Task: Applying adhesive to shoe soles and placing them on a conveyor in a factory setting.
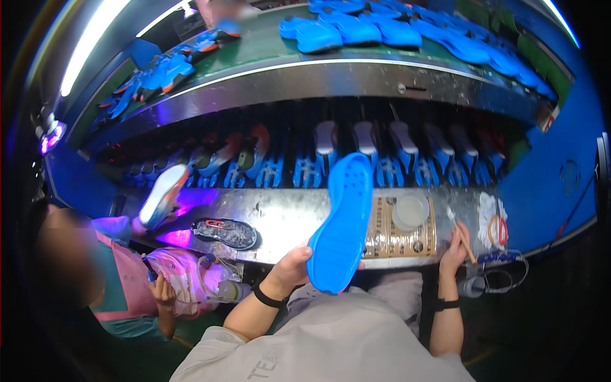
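A worker's left hand (291, 267) grips a bright blue shoe sole (342, 223) at its lower end, holding it upright and tilted over the near edge of a steel worktop (286, 219). The right hand (454, 249) is closed around a thin brush (461, 232), its bristle end pointing up and away from the wrist. Between the two hands, just left of the brush, sits a round shallow dish (410, 211) of pale, whitish liquid, resting on a brown printed paper sheet (398, 239) spread on the worktop. Right of the brush hand lie a crumpled white cloth (489, 213) and a red-orange ring (499, 230). Left of the sole, a dark mesh shoe upper (226, 232) lies flat under violet light. Beyond the hands, a rack holds a row of blue and grey shoes (382, 153) standing on end, and above it more blue soles (356, 28) lie on a green conveyor belt (267, 48). To the far left, a neighbouring person in a pink apron (137, 280) holds up a white sole (162, 194).
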Tool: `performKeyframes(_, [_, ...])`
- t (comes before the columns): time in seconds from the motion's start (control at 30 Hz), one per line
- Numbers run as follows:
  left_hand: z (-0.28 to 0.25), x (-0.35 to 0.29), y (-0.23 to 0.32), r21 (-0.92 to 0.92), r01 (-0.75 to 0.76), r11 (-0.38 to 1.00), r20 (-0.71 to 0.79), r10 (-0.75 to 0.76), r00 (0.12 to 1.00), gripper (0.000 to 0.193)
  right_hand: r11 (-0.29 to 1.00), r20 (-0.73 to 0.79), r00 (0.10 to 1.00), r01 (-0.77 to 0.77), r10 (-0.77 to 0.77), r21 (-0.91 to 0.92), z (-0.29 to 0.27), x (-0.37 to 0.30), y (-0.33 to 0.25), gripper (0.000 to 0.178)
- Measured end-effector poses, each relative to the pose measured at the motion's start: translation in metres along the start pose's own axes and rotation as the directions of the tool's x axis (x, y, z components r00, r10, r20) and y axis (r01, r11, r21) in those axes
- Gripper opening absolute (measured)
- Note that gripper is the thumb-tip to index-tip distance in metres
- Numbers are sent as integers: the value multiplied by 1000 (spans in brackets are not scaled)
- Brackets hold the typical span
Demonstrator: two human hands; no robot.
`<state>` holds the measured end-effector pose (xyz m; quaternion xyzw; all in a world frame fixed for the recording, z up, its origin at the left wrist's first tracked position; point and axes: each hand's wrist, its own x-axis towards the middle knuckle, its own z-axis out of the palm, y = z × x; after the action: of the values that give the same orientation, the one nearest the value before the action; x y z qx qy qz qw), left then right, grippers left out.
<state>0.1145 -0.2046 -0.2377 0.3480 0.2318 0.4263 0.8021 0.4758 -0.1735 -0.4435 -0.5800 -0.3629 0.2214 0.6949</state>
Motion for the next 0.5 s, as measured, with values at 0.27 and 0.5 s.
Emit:
performKeyframes(0.27, [58,103,153,164,-313,935,432,217,875,80,998,68,997,-21,25,-62,-9,-9,30,28])
performKeyframes(0.5, [71,207,251,-17,-433,901,71,433,899,77,996,69,995,-62,67,-67,-9,-10,21,26])
